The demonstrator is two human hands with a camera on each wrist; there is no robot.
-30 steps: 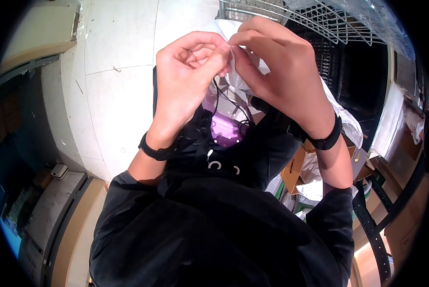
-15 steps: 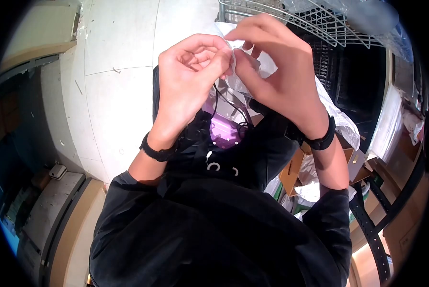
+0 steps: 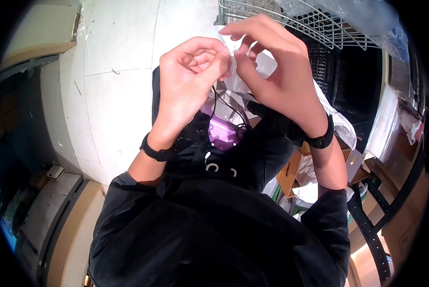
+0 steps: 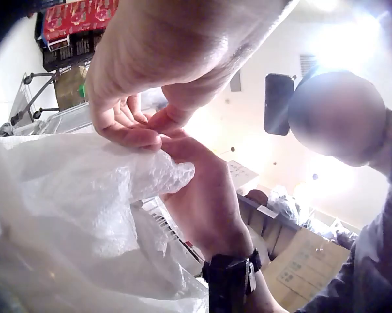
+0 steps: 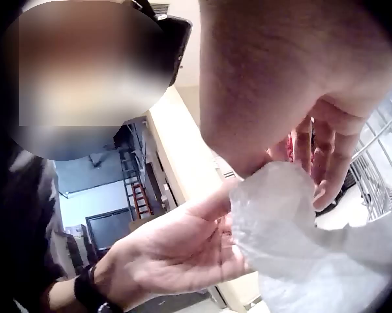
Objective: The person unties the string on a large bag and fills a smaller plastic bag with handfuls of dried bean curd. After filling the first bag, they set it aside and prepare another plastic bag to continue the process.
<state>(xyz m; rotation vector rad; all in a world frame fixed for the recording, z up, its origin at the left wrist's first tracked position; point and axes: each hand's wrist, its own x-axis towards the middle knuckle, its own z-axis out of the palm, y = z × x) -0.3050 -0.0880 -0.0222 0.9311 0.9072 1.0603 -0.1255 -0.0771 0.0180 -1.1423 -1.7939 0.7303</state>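
A thin white plastic bag (image 3: 237,80) hangs below my two hands in the head view. My left hand (image 3: 186,79) pinches its top edge between thumb and forefinger, the other fingers curled in behind. Close beside it, my right hand (image 3: 284,79) has thumb and middle finger bent toward each other at the same edge, its forefinger raised off. The left wrist view shows the crumpled bag (image 4: 85,189) spreading down from the fingertips. Part of the bag (image 5: 281,215) covers the right thumb tip in the right wrist view.
A wire basket (image 3: 315,21) stands ahead at the upper right. Beside my right arm sits an open cardboard box (image 3: 291,174) with white wrapping in it. A purple thing (image 3: 224,131) and black cords (image 3: 231,105) lie between my legs. Pale floor (image 3: 119,57) spreads to the left.
My right forefinger has lifted away from the left fingertips, and the right thumb has drawn back slightly to the right. The left hand stays pinched on the bag, a little lower.
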